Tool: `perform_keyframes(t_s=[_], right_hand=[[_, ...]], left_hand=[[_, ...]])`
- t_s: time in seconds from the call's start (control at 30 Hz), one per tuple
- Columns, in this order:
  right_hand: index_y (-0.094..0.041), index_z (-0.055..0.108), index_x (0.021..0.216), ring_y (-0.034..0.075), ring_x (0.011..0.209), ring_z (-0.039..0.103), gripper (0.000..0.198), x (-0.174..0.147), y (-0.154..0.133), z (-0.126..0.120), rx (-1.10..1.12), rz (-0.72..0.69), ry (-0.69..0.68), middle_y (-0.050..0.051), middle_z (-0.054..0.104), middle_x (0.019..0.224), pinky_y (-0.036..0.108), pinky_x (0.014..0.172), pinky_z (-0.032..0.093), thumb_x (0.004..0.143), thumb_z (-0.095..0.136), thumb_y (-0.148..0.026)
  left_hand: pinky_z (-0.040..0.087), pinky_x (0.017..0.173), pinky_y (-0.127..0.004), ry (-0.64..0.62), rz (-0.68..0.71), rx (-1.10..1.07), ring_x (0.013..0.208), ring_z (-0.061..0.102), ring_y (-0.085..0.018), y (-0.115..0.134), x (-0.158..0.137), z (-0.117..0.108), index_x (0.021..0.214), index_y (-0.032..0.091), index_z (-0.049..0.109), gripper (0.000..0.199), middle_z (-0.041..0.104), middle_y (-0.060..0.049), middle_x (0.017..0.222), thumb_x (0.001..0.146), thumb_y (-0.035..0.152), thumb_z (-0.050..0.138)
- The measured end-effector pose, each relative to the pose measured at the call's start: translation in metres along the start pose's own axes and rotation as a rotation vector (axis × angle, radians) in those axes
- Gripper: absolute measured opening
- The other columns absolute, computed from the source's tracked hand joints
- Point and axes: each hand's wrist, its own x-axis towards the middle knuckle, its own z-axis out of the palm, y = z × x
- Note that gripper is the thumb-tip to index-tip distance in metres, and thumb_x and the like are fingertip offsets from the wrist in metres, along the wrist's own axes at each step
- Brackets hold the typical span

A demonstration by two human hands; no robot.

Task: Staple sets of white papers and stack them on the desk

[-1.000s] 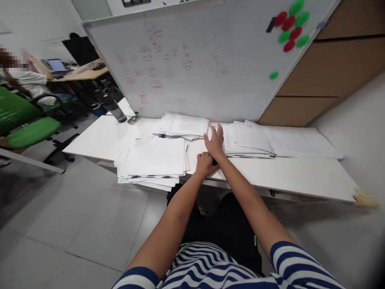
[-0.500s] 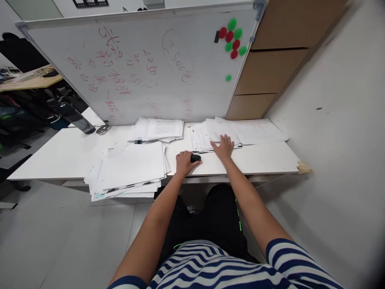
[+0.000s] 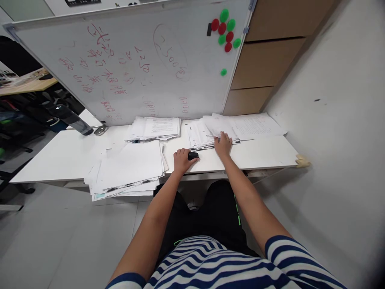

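My left hand (image 3: 181, 160) rests on the desk, its fingers curled round a black stapler (image 3: 193, 155) whose end sticks out to the right. My right hand (image 3: 223, 145) is closed at the near edge of a sheet of paper (image 3: 221, 124), which is slightly raised and bent over the stack below. That stack of printed papers (image 3: 195, 134) lies fanned out just left of the hand. Beyond it to the right are more printed sheets (image 3: 258, 126), lying flat against the wall side. The fingertips of my right hand are partly hidden by the paper.
On the white desk (image 3: 60, 156) are a paper pile (image 3: 162, 127) at the back and a larger one (image 3: 129, 164) overhanging the front edge. A whiteboard (image 3: 126, 60) with magnets stands behind. A dark bottle (image 3: 70, 118) and a mouse (image 3: 100, 130) lie at left; cardboard boxes (image 3: 255, 64) stand back right.
My right hand has gone from lying spread on the papers to closing on a sheet's near edge, and that sheet has lifted a little. My left hand keeps the stapler in place.
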Motion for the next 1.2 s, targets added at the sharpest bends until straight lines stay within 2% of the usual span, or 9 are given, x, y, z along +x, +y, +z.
perform_keyframes(t_s=[0.13,0.27,0.4,0.47,0.6,0.77,0.97,1.2], right_hand=[[-0.013,0.051,0.142,0.026,0.145,0.037,0.055,0.009,0.0,-0.006,-0.068,-0.017,-0.033,0.012,0.049,0.154,0.048,0.122,0.021,0.093,0.035,-0.029],[-0.019,0.052,0.144,0.032,0.142,0.039,0.058,0.037,-0.003,-0.018,-0.124,-0.048,-0.124,0.013,0.047,0.154,0.05,0.115,0.03,0.089,0.049,-0.039],[-0.023,0.044,0.149,0.032,0.152,0.023,0.065,0.064,-0.01,-0.016,-0.157,-0.041,-0.295,0.012,0.03,0.164,0.055,0.12,0.02,0.092,0.047,-0.054],[-0.024,0.042,0.15,0.032,0.152,0.022,0.066,0.071,-0.014,-0.012,-0.186,-0.051,-0.382,0.011,0.026,0.166,0.058,0.121,0.017,0.093,0.043,-0.058],[-0.025,0.05,0.141,0.037,0.143,0.034,0.066,0.077,-0.019,-0.009,-0.232,-0.077,-0.375,0.016,0.04,0.157,0.068,0.111,0.026,0.092,0.038,-0.068],[-0.021,0.057,0.13,0.039,0.128,0.047,0.068,0.082,-0.023,-0.015,-0.225,-0.085,-0.388,0.02,0.054,0.14,0.068,0.103,0.036,0.085,0.047,-0.071],[-0.019,0.061,0.126,0.038,0.135,0.04,0.062,0.078,-0.03,-0.013,-0.218,-0.012,-0.367,0.018,0.05,0.147,0.07,0.108,0.029,0.089,0.046,-0.066],[-0.022,0.057,0.137,0.035,0.143,0.032,0.059,0.073,-0.038,-0.014,-0.173,0.081,-0.368,0.015,0.041,0.157,0.069,0.114,0.02,0.092,0.046,-0.06]], left_hand=[[0.038,0.095,-0.041,-0.01,0.001,-0.008,0.112,0.056,-0.028,0.0,0.001,-0.001,0.112,0.023,0.063,0.053,0.067,-0.008,0.114,0.08,0.064,0.069],[0.038,0.094,-0.041,-0.009,-0.004,-0.013,0.112,0.056,-0.028,0.0,0.002,-0.001,0.112,0.023,0.064,0.053,0.067,-0.008,0.113,0.08,0.065,0.068],[0.038,0.093,-0.04,0.004,-0.004,-0.016,0.112,0.056,-0.027,0.0,0.002,0.001,0.111,0.023,0.064,0.054,0.067,-0.009,0.113,0.078,0.065,0.07],[0.038,0.093,-0.04,0.011,-0.001,-0.015,0.112,0.056,-0.027,0.0,0.001,0.002,0.111,0.023,0.065,0.053,0.067,-0.009,0.112,0.078,0.065,0.071],[0.037,0.092,-0.04,0.012,0.01,-0.012,0.111,0.057,-0.027,-0.001,0.001,0.002,0.11,0.023,0.065,0.054,0.067,-0.008,0.111,0.078,0.066,0.07],[0.037,0.095,-0.04,0.0,-0.005,-0.023,0.114,0.056,-0.028,0.0,0.001,0.001,0.111,0.024,0.064,0.052,0.067,-0.009,0.113,0.078,0.065,0.071],[0.037,0.095,-0.041,-0.018,-0.011,-0.026,0.113,0.056,-0.029,0.001,0.001,0.001,0.11,0.025,0.064,0.052,0.066,-0.009,0.113,0.078,0.065,0.07],[0.037,0.095,-0.042,-0.014,0.0,-0.034,0.113,0.055,-0.029,-0.001,0.001,0.003,0.112,0.024,0.064,0.053,0.066,-0.01,0.113,0.079,0.064,0.07]])
